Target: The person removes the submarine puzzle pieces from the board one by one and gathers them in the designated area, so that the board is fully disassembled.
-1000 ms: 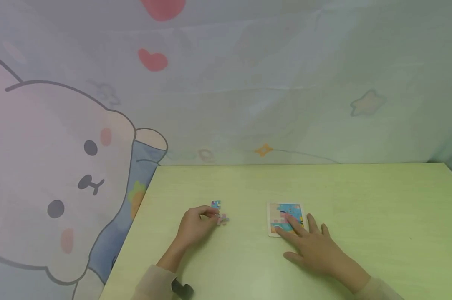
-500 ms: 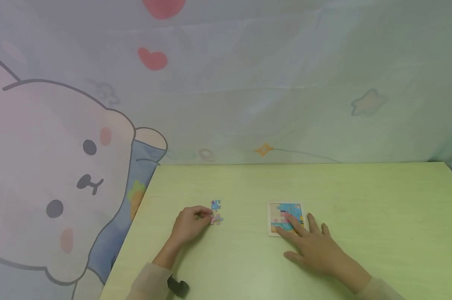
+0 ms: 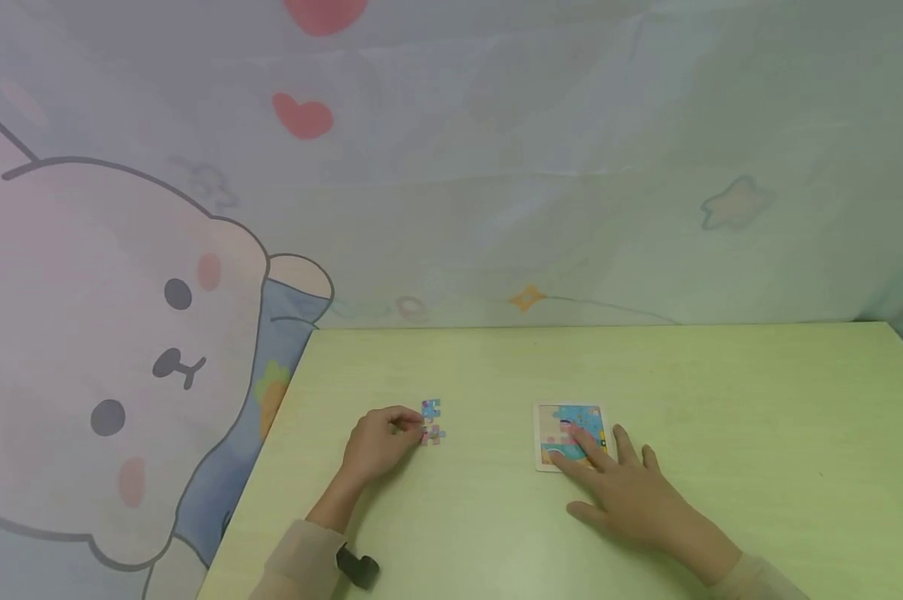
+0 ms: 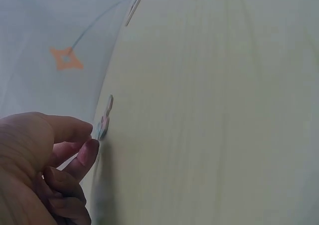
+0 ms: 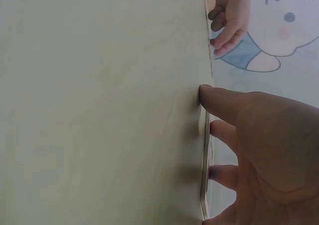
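On the tabletop (image 3: 489, 533), left hand (image 3: 382, 443) apparently pinches the pink piece (image 3: 432, 436); right hand (image 3: 627, 492), fingers spread, rests on puzzle tray (image 3: 538, 442). Careless dragging could shift the blue piece (image 3: 430, 409).

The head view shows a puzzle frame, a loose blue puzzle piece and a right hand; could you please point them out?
Puzzle frame (image 3: 538, 437), head view: its left rim.
Blue puzzle piece (image 3: 431, 409), head view: its middle.
Right hand (image 3: 628, 498), head view: back of the hand.

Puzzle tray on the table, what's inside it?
Inside the puzzle tray, blue, pink and teal pieces show, with a beige patch upper left. The right grip covers part of the middle and lower right, so what's beneath can't be seen.
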The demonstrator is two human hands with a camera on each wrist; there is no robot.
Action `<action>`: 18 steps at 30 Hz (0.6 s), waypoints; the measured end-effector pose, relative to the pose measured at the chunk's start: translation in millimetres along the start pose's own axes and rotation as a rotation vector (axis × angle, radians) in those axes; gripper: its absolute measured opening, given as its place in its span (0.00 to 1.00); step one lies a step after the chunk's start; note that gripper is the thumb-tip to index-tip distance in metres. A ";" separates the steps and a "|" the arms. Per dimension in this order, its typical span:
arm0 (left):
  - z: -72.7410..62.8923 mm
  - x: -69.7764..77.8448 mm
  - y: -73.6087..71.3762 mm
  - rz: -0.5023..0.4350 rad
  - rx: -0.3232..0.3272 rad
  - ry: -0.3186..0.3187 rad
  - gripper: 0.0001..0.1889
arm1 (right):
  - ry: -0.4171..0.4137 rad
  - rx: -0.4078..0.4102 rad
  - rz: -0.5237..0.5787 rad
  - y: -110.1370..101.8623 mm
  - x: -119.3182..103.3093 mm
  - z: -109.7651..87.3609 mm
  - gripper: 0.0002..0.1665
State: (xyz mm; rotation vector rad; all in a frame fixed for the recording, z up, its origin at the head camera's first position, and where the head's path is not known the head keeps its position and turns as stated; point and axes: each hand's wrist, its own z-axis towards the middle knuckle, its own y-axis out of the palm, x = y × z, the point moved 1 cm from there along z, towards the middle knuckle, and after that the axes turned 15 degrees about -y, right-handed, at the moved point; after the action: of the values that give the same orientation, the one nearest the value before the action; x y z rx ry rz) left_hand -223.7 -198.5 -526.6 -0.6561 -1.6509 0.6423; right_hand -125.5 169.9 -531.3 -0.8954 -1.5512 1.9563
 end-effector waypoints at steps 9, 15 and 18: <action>-16.1 33.1 11.8 -0.017 -0.045 0.057 0.08 | -0.005 -0.006 -0.006 2.4 1.9 -0.4 0.37; -24.4 59.8 30.3 0.008 -0.143 0.163 0.09 | -0.003 -0.004 -0.004 0.0 3.6 -2.0 0.39; -26.1 69.3 40.5 0.020 -0.181 0.184 0.10 | 0.000 0.008 -0.005 -2.2 4.9 -4.0 0.40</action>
State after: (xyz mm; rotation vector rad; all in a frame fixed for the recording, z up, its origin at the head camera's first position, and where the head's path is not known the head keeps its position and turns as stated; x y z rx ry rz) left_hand -205.6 -118.9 -504.8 -0.8382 -1.5428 0.4353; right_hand -125.9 176.5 -530.7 -0.8874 -1.5437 1.9580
